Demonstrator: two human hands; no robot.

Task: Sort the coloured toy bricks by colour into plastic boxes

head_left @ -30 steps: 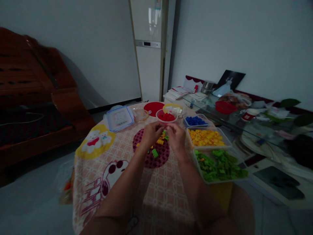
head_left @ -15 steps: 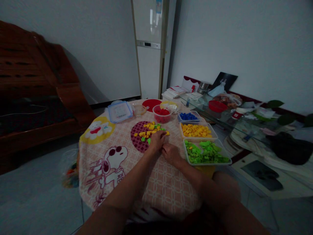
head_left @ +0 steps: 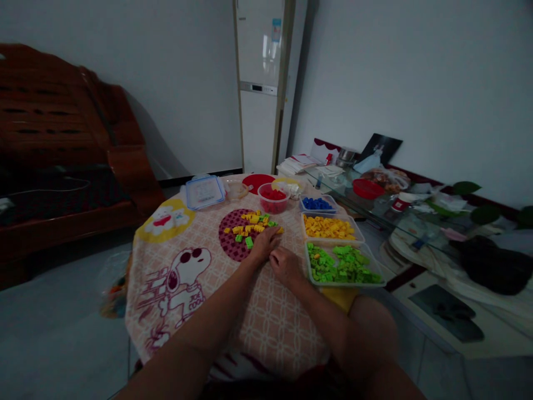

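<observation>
Over the right end of a pile of yellow toy bricks (head_left: 252, 227) lies my left hand (head_left: 265, 244), palm down, fingers stretched toward the far right. A single yellow brick (head_left: 280, 230) shows just past its fingertips. Close beside it, on the near side, is my right hand (head_left: 286, 264), its fingers curled in and closed. Whatever they hold, if anything, is hidden. Loose green bricks (head_left: 249, 243) lie left of my left hand, on the dark purple round patch (head_left: 230, 244) of the tablecloth.
To the right stand tubs of green bricks (head_left: 347, 265), yellow bricks (head_left: 331, 227) and blue bricks (head_left: 317, 204). A round tub (head_left: 273, 206) of red bricks is farther back. A blue-rimmed lid (head_left: 205, 192) lies at the back left. A cluttered glass table (head_left: 375, 208) stands right.
The view has shifted slightly. My left hand looks flatter, its fingers more stretched out. My right hand stays closed beside it. The bricks and tubs look unmoved on the table.
</observation>
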